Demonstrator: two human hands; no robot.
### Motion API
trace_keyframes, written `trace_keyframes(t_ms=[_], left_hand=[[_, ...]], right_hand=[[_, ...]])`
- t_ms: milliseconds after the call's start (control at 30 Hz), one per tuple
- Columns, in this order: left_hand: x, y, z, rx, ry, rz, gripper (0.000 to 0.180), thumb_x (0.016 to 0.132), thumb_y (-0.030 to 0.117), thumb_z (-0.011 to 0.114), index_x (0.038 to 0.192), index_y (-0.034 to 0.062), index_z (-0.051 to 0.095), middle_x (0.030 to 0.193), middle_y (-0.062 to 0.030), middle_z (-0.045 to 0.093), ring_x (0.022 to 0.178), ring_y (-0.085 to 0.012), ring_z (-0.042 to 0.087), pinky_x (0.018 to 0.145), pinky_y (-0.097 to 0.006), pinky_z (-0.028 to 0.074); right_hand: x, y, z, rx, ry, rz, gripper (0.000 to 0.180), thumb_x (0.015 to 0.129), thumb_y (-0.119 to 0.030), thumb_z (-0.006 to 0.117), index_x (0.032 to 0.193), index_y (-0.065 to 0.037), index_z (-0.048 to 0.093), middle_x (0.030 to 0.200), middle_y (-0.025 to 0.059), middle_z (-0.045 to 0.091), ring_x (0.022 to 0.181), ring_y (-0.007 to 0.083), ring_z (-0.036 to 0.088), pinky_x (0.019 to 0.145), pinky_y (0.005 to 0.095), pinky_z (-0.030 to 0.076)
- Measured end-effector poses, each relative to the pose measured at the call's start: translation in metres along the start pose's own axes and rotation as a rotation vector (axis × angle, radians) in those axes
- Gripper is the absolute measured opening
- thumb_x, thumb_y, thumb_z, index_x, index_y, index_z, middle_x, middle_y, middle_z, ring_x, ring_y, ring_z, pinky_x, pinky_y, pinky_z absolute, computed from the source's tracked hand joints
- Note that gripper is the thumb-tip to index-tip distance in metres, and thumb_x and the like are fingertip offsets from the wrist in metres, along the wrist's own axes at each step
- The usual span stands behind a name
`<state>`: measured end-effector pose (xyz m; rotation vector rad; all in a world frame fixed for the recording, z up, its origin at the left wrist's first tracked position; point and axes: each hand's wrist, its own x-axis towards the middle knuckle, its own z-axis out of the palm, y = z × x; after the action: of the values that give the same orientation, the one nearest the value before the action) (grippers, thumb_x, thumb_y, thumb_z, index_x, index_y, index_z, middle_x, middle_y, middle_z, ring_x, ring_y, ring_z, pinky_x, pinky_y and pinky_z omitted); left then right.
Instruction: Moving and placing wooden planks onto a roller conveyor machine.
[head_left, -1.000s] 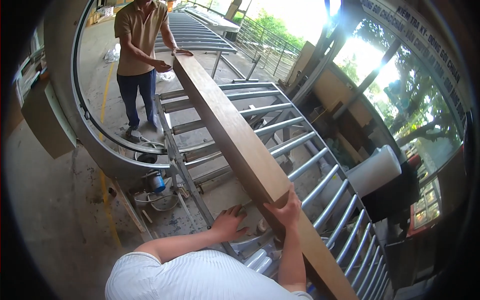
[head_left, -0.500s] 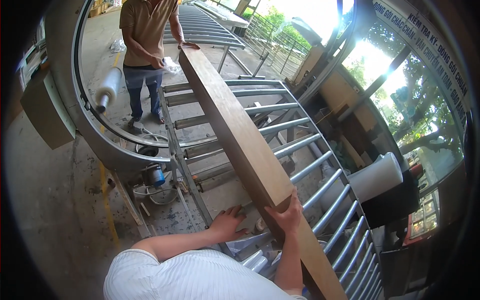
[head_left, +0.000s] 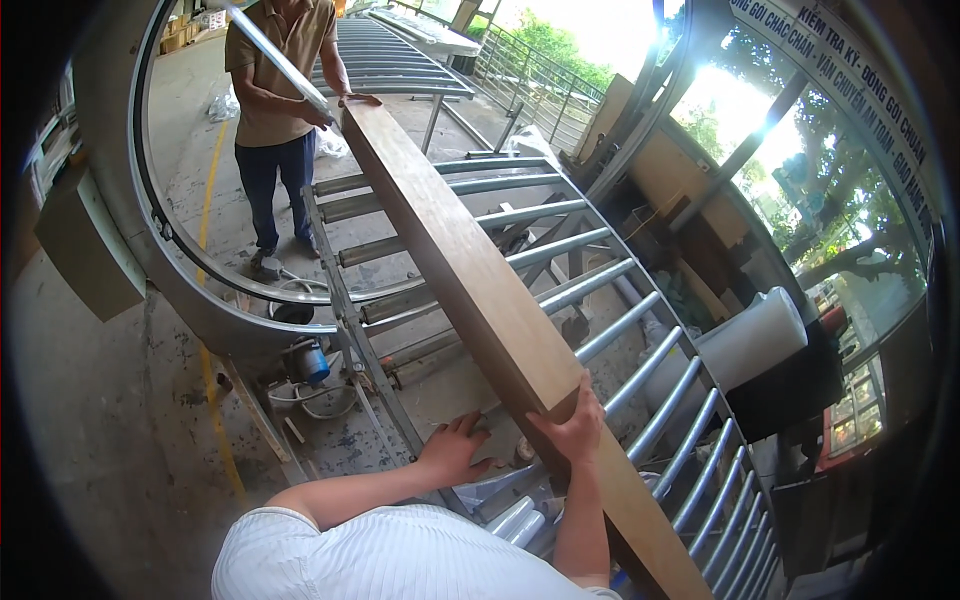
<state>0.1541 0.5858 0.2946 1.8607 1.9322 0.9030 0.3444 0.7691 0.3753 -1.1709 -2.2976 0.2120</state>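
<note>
Person's in a wht shirt [head_left: 400, 555] w/ fine close ribs, below & L of the grip, short L sleeve [head_left: 268, 535] w/ a curved hem, a sliver of wht R sleeve [head_left: 604, 592] directly below the grip, bare forearms [head_left: 360, 488], plus ungloved L hand [head_left: 453, 450] & R hand [head_left: 577, 427].

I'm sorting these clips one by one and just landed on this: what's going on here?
A person has their right hand laid on a long wood-grained beam that lies lengthwise on a roller conveyor. Their left hand is spread over the conveyor, to the left of the beam and apart from it. At the far end stands a co-worker, left hand at the beam's end. A curved metal frame arcs on the left.
</note>
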Motion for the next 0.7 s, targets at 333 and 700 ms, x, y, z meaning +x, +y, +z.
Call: trace_keyframes(t_ms=[333,700], left_hand=[[0.006,-0.004,-0.001,-0.009,-0.08,0.071,0.054,0.087,0.04,0.082,0.132,0.0105,0.07,0.158,-0.0276,0.051,0.141,-0.044,0.055,0.111,-0.054,0.05],[0.021,-0.018,0.027,0.088,-0.095,0.216,0.051,0.094,0.035,0.078,0.133,0.0061,0.066,0.161,-0.0348,0.046,0.14,-0.0555,0.051,0.112,-0.061,0.047]], right_hand=[[-0.005,0.001,-0.011,0.042,0.032,-0.001,0.107,0.061,-0.065,0.095,0.138,0.001,0.06,0.128,0.0238,0.07,0.118,0.0428,0.068,0.102,0.0532,0.053],[-0.009,0.013,-0.019,0.015,0.014,0.157,0.135,0.054,-0.064,0.098,0.157,0.005,0.044,0.143,0.021,0.064,0.135,0.0376,0.06,0.116,0.0535,0.04]])
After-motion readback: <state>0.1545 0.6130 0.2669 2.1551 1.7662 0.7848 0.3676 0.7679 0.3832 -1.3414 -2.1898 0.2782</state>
